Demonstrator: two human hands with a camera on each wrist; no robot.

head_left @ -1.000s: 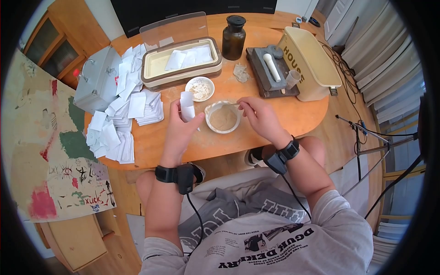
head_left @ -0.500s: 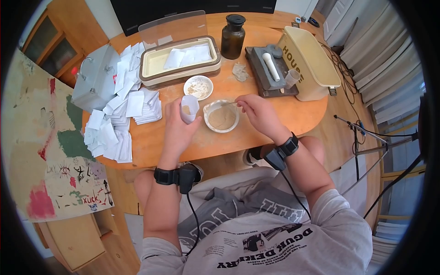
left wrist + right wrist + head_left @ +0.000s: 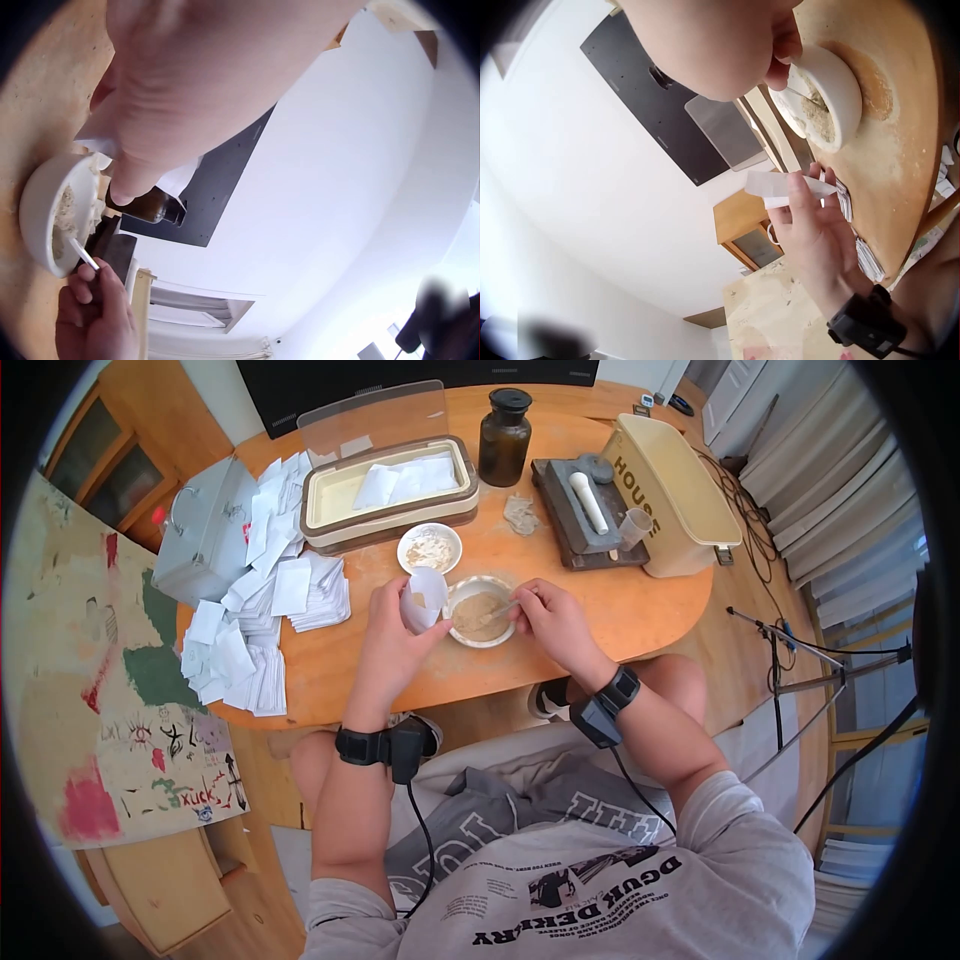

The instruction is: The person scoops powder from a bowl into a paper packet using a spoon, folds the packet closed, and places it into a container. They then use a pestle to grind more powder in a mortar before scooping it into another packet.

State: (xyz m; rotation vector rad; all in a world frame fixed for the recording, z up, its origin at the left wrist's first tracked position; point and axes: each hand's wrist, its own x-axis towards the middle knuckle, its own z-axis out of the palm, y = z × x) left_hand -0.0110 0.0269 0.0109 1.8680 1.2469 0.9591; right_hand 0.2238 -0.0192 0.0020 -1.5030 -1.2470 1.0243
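My left hand [image 3: 395, 638] grips a small white paper pouch [image 3: 424, 592] by its sides, its mouth spread and a little tan powder showing within. In my right hand [image 3: 556, 624] the thin handle of a small spoon [image 3: 507, 608] is pinched between thumb and fingers. The spoon's tip dips into tan powder [image 3: 476, 616] in a white bowl [image 3: 480, 644]. This bowl stands between both hands, with the pouch close to its left rim. Just behind sits a smaller white dish [image 3: 401, 550] with pale, crumbly powder.
Piles of white paper packets [image 3: 318, 595] lie at left beside a silver case [image 3: 205, 530]. Behind are a lidded box [image 3: 390, 525] containing packets and a dark bottle [image 3: 505, 445]. At right stand a dark slab [image 3: 565, 530] with a white pestle [image 3: 588, 502], a small clear cup [image 3: 634, 528] and a cream bin [image 3: 690, 495].
The left hand has tilted the pouch, turning its mouth into view, and brought it right, to the bowl's rim. My right hand has lowered the spoon from the rim into the powder.
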